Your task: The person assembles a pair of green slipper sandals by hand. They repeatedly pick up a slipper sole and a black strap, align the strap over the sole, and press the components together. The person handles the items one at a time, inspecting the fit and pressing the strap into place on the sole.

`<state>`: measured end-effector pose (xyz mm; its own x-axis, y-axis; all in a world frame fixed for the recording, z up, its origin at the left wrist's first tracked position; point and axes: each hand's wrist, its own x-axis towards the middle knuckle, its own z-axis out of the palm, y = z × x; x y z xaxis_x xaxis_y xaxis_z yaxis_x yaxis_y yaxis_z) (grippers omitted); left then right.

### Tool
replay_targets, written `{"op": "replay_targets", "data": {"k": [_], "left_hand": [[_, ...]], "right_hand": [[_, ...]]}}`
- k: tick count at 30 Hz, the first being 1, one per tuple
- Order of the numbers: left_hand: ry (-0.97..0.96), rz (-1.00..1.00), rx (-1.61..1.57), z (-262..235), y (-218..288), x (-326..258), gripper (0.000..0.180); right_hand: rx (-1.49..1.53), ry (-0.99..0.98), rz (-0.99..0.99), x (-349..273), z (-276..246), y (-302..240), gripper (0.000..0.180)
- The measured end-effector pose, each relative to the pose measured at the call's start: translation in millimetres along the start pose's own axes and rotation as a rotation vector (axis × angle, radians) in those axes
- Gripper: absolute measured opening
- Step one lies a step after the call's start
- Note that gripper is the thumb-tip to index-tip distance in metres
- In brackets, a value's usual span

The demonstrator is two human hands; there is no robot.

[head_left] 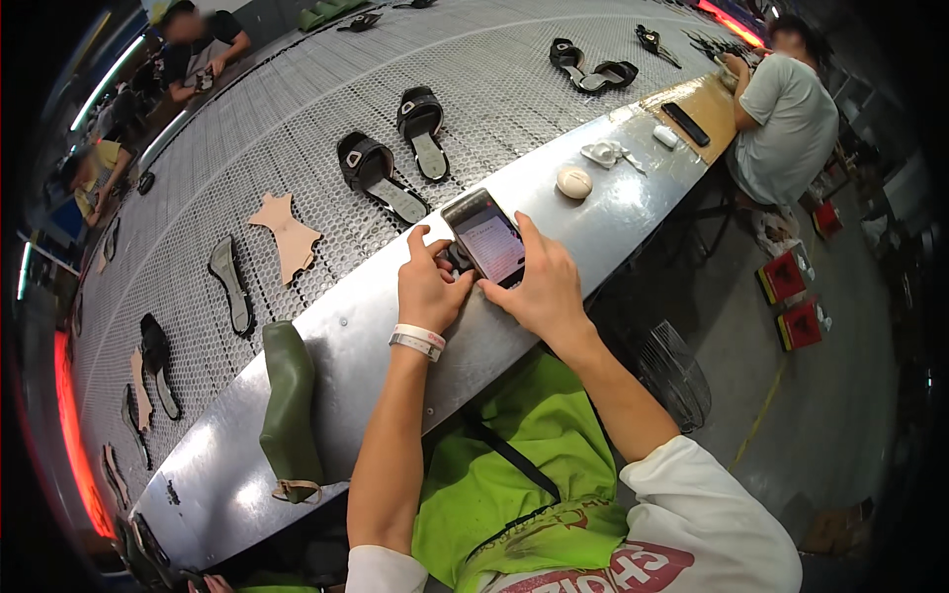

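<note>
A smartphone (489,242) with a lit screen full of text is tilted over the metal ledge. My right hand (547,287) grips its right edge, thumb at the lower corner and index finger along the side. At the phone's lower left, my left hand (432,285) is closed, its fingers curled against the edge and its thumb near the bottom. Something small and dark beside the left fingers is mostly hidden. Left of my left forearm lies a green shoe last (287,400). Beyond the phone, a pair of black sandals (381,183) rests on the mesh conveyor.
The metal ledge (376,341) borders the mesh conveyor (326,148). On it are a round cream object (573,182), white earphones (611,154) and a black phone (686,124). A tan leather-like piece (287,235) and several soles lie leftward. A co-worker (786,109) sits far right.
</note>
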<state>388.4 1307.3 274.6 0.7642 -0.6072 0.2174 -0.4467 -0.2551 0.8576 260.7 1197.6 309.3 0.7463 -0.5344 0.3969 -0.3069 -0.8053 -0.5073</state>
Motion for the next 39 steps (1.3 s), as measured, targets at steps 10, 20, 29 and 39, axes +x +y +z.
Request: {"op": "replay_targets", "data": {"k": [10,20,29,39], "left_hand": [[0.026,0.044,-0.053,-7.2,-10.2,-9.1,0.073],[0.014,0.042,-0.01,-33.1,-3.5,-33.7,0.069],[0.441,-0.395,0.189,-115.8,-35.2,-349.5,0.006],[-0.451,-1.132,-0.391,-36.4,-190.1,-592.7,0.034]], "right_hand": [[-0.022,-0.001,0.055,-29.8,5.1,-8.0,0.089],[0.188,0.167,0.075,-69.1,-15.3,-6.4,0.064],[0.362,-0.327,0.546,-288.6,36.7,145.4,0.025],[0.702,-0.576,1.544,-298.3,115.1,126.6,0.025]]}}
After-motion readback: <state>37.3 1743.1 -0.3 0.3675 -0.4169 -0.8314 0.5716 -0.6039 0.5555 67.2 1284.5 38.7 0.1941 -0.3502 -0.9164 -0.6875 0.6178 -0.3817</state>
